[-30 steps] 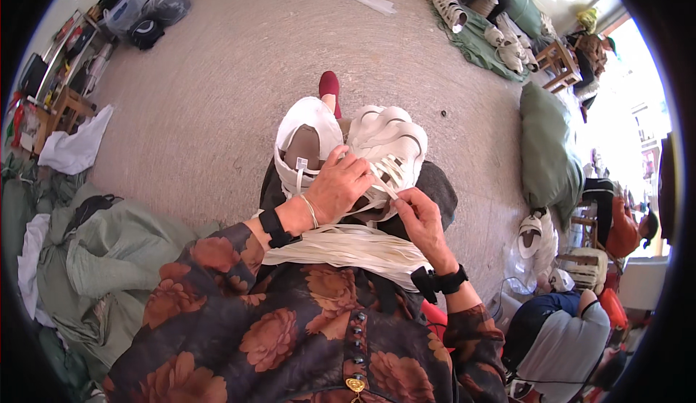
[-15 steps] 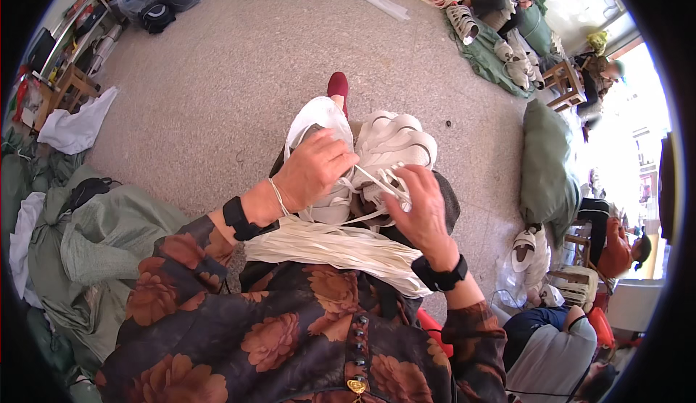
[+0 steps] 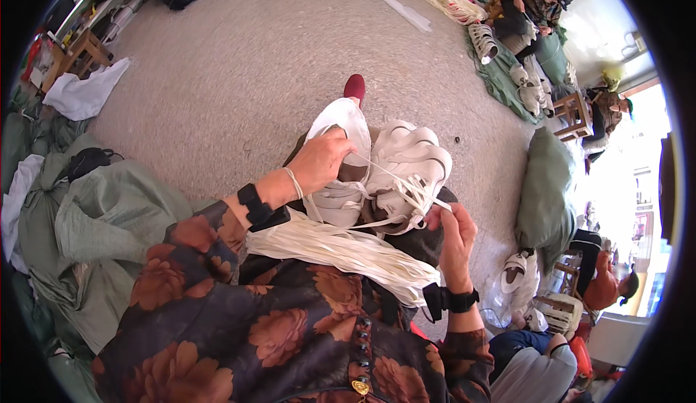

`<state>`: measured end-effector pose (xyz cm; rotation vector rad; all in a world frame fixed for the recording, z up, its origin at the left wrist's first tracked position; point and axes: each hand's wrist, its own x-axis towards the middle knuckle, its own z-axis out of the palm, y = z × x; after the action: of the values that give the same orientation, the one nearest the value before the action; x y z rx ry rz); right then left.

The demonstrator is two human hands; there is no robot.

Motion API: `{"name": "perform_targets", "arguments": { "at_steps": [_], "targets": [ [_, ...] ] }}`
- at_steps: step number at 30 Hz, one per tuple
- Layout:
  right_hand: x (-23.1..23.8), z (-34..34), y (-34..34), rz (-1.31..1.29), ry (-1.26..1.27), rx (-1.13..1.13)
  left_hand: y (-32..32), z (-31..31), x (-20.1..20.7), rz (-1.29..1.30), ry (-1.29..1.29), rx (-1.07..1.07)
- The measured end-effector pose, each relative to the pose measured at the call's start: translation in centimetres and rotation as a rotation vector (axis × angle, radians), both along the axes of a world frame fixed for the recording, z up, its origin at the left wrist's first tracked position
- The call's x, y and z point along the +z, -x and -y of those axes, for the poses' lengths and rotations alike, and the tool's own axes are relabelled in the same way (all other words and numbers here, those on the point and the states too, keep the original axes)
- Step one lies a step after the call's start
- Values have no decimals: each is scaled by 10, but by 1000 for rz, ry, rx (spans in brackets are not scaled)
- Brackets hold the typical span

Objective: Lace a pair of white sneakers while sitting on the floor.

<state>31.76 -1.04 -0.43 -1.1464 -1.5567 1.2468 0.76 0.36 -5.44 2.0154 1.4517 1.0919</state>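
On my lap lie white and grey shoes, one pile [image 3: 409,149] on the right and another shoe [image 3: 337,207] beside it on the left. White shoelace [image 3: 380,167] stretches taut from my left hand [image 3: 322,160], whose fingers are pinched on it, toward the eyelets of the right-hand shoe. My right hand [image 3: 454,240] pinches a white lace end just right of that shoe, thumb and finger pressed together. Across my thighs, nearer to me, rests a thick bundle of white laces [image 3: 341,254]. A thin white loop circles my left wrist.
Green sacks [image 3: 116,214] heap up at my left, and a full green sack [image 3: 544,185] stands on the right. Several people sit along the right side; one person [image 3: 536,11] sits far right near more shoes [image 3: 529,91]. A wooden stool [image 3: 573,117] stands there too.
My hands have moved apart: the right has gone right and lower, drawing lace outward, while the left stays over the left shoe. The whole view has shifted slightly.
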Motion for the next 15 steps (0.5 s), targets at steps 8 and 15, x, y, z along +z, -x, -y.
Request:
{"name": "perform_targets", "arguments": {
  "at_steps": [8, 15],
  "targets": [
    [19, 2, -11, -288, 109, -27, 4, -19, -9, -198, 20, 149],
    [52, -30, 19, -318, 6, -40, -48, -12, -11, 220, 226, -23]
  ]
}}
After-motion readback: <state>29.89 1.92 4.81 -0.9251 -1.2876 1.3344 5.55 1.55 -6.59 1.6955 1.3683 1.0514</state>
